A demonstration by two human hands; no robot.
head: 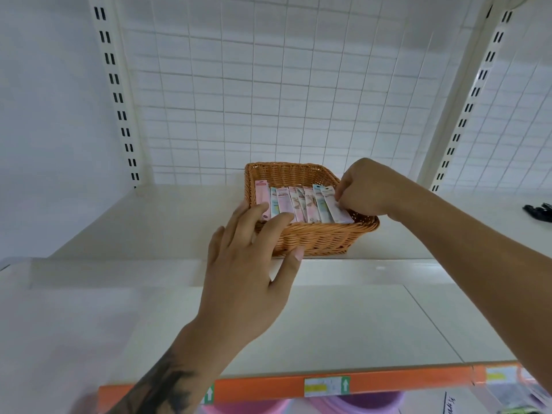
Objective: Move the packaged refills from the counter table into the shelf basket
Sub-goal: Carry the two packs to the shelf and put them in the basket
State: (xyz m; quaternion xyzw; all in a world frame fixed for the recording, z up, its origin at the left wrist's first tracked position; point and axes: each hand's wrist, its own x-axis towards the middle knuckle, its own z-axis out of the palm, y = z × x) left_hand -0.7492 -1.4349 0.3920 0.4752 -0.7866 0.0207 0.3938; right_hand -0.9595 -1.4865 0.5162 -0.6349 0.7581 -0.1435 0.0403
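— Orange shelf edge nearest, then the left hand?
— Yes, fingers spread loosely, holding nothing, fingertips resting on the wicker basket near rim.
— And the refills?
— Standing in a row inside, long axes running front to back. The right hand, nearer them, pinches the rightmost packet. Wire grid stands behind; nothing blocks.

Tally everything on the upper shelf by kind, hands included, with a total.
Woven brown wicker basket: 1
Slim pastel refill packets standing in it: about 8
Dark object at the far right: 1
Left hand, right hand: 2
Total: about 12
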